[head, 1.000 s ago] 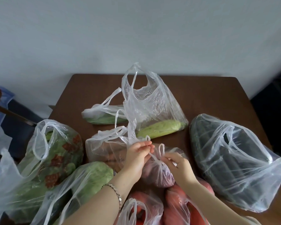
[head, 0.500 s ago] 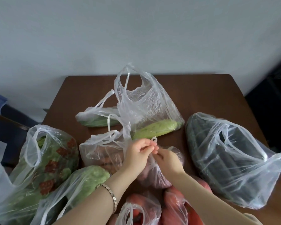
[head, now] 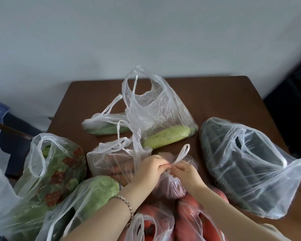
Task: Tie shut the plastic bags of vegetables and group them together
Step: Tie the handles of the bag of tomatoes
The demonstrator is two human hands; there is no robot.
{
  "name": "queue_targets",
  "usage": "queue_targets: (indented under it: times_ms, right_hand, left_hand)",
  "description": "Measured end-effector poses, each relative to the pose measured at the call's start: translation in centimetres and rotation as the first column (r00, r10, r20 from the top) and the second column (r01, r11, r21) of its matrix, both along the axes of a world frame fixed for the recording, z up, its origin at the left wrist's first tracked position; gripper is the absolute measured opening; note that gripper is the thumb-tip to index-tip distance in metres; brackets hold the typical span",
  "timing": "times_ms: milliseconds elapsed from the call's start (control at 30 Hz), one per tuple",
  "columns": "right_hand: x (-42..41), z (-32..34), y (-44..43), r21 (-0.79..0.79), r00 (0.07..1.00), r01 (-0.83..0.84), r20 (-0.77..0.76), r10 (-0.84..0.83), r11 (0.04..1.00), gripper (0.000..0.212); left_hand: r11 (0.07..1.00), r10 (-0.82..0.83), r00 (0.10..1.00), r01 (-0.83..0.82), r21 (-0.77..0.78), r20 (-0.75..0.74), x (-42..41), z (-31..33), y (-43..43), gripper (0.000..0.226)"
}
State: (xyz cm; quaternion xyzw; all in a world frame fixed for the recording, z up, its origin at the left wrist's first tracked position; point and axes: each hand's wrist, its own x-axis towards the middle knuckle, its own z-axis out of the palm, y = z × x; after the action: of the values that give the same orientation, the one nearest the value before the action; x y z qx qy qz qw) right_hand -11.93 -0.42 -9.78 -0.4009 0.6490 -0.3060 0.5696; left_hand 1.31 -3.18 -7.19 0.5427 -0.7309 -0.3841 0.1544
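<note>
Several clear plastic bags of vegetables lie on a brown table (head: 215, 98). At the centre, a small bag of purple produce (head: 172, 187) has its handles gathered between my hands. My left hand (head: 149, 171) pinches one handle at the bag's neck. My right hand (head: 185, 173) pinches the other handle (head: 182, 154), whose loop sticks up. The two hands meet over the neck.
An open bag with a pale green gourd (head: 165, 136) stands behind. A bag of dark green vegetables (head: 250, 167) lies right. Leafy greens (head: 54, 167), a cabbage bag (head: 94, 192), a carrot bag (head: 111, 164) and red tomato bags (head: 189, 221) crowd the left and front.
Both hands have stayed at the small bag's neck, working the handles. One handle loop now stands up higher to the right of my fingers.
</note>
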Motion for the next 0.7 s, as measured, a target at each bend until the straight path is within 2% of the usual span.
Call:
queue_targets:
  times_ms: [67,167,367,533,700]
  right_hand:
    - [-0.3,-0.4,0.1,0.01,0.999,0.05,0.019,-0.05,0.999,0.016]
    - [-0.8,-0.6,0.2,0.012,0.98,0.193,0.044,-0.193,0.981,0.021]
    - [-0.4,-0.6,-0.5,-0.052,0.988,0.155,-0.012,-0.156,0.987,0.009]
    - [-0.6,-0.9,-0.7,-0.037,0.988,0.145,0.051,-0.143,0.989,0.025]
    - [-0.3,-1.7,-0.3,0.032,0.959,0.273,0.072,-0.274,0.962,0.024]
  left_hand:
    - [0.998,0.043,0.998,-0.045,-0.053,-0.036,0.2,-0.3,0.2,0.013]
    - [0.999,0.043,0.999,-0.042,-0.027,0.025,0.8,-0.7,0.1,0.013]
    - [0.993,0.053,0.987,-0.068,0.098,0.149,1.5,-1.5,0.7,0.022]
    - [0.988,0.015,0.997,-0.026,0.153,0.075,0.0,-1.4,-0.1,0.021]
    - [0.945,0.06,0.998,-0.068,0.319,0.035,-0.5,-1.7,-0.6,0.022]
